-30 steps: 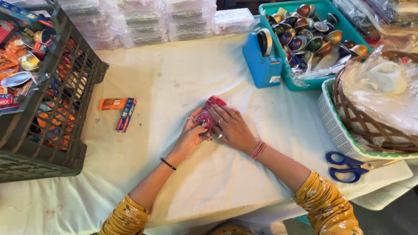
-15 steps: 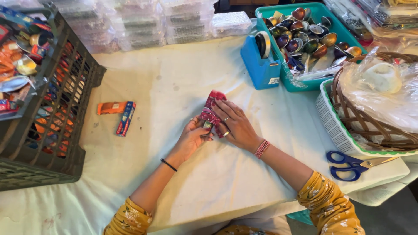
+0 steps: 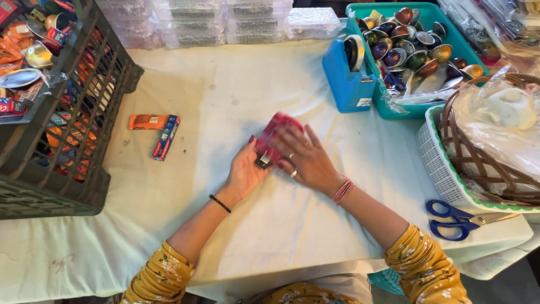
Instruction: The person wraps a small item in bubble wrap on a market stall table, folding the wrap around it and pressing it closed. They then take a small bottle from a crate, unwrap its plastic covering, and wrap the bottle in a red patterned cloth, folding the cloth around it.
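Both my hands meet at the middle of the white-covered table (image 3: 225,84) around a small red patterned packet (image 3: 270,137). My left hand (image 3: 246,169) presses against its left side, thumb on its lower corner. My right hand (image 3: 306,159) lies flat over its right part, fingers spread toward its top edge. Only the packet's upper left strip shows; the rest is hidden under my fingers. The packet rests on the cloth.
A dark crate (image 3: 62,112) full of small packets stands at the left. An orange packet (image 3: 148,121) and a blue-red one (image 3: 166,137) lie near it. A blue tape dispenser (image 3: 351,76), a teal bin (image 3: 461,42) of shiny capsules, a wicker basket (image 3: 484,152) and blue scissors (image 3: 455,219) sit at the right.
The view has shifted slightly. My hands stay on the red packet, with my right hand now flatter over it and my left hand pressed closer to its side.
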